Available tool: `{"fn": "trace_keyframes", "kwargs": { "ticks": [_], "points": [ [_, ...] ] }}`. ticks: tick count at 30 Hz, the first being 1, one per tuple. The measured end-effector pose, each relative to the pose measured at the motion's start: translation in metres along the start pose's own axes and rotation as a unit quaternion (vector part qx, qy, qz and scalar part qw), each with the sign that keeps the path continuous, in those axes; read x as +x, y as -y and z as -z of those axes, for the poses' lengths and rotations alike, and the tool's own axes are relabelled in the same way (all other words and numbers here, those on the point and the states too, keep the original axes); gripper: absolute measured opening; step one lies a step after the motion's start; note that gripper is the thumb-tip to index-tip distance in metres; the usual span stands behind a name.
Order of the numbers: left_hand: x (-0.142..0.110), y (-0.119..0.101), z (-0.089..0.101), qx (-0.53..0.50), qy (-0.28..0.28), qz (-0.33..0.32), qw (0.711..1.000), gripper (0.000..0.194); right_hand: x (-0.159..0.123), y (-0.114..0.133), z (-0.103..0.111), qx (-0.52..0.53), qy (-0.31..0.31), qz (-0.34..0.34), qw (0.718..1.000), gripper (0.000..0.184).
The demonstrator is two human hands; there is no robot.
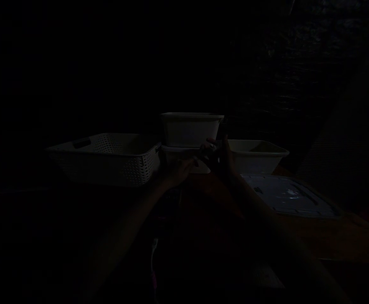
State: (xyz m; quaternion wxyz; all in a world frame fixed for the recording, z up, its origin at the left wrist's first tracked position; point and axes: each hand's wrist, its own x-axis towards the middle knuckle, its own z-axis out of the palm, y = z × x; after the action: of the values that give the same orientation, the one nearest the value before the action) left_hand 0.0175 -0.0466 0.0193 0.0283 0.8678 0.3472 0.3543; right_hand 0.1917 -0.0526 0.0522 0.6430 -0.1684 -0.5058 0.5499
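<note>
The view is very dark. My left hand (181,169) is closed, thumb and fingers drawn together toward the right hand; what they pinch, if anything, cannot be made out. Beside it, my right hand (225,161) is raised with its fingers curled round a small glinting thing (214,146) too dim to name. Behind both hands, a light-coloured bin (190,131) sits on top of a second pale container (203,168), which the hands partly cover.
To the left stands a wide perforated basket (108,166). An open light tub (255,162) is at the right, with a flat translucent lid (288,196) in front of it on the brown wooden table (336,236). A pale cable (151,259) lies near the front.
</note>
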Motion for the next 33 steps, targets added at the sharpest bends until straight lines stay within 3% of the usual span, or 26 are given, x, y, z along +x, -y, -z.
{"fn": "trace_keyframes", "kwargs": {
  "ticks": [3,7,11,14,18,22,25,33],
  "points": [
    [0.002,0.007,0.001,0.002,-0.021,0.006,1.0,0.031,-0.005,0.002,-0.007,0.031,0.029,-0.012,0.999,0.043],
    [0.004,0.014,-0.002,0.016,-0.014,0.014,1.0,0.035,-0.004,-0.003,-0.012,-0.034,0.047,0.022,0.998,0.048],
    [0.003,0.013,-0.006,0.025,-0.006,0.001,1.0,0.033,0.005,-0.013,-0.005,-0.094,0.007,0.049,0.994,0.046],
    [0.001,0.007,-0.006,0.027,-0.04,0.003,0.999,0.035,0.011,-0.017,0.005,-0.117,-0.029,0.067,0.99,0.049],
    [0.0,-0.001,0.0,0.04,-0.06,0.024,0.997,0.032,0.017,-0.017,0.011,-0.073,-0.076,0.045,0.993,0.063],
    [0.0,-0.006,0.007,0.033,-0.066,0.017,0.997,0.03,0.015,-0.015,0.005,-0.013,-0.113,0.018,0.993,0.052],
    [0.002,-0.006,0.008,0.0,-0.082,0.013,0.997,0.029,0.009,-0.012,-0.001,-0.017,-0.064,0.018,0.998,0.041],
    [0.011,0.009,0.008,-0.096,-0.139,0.024,0.985,0.025,0.003,-0.008,-0.009,-0.013,0.047,0.01,0.999,0.04]
  ]
}}
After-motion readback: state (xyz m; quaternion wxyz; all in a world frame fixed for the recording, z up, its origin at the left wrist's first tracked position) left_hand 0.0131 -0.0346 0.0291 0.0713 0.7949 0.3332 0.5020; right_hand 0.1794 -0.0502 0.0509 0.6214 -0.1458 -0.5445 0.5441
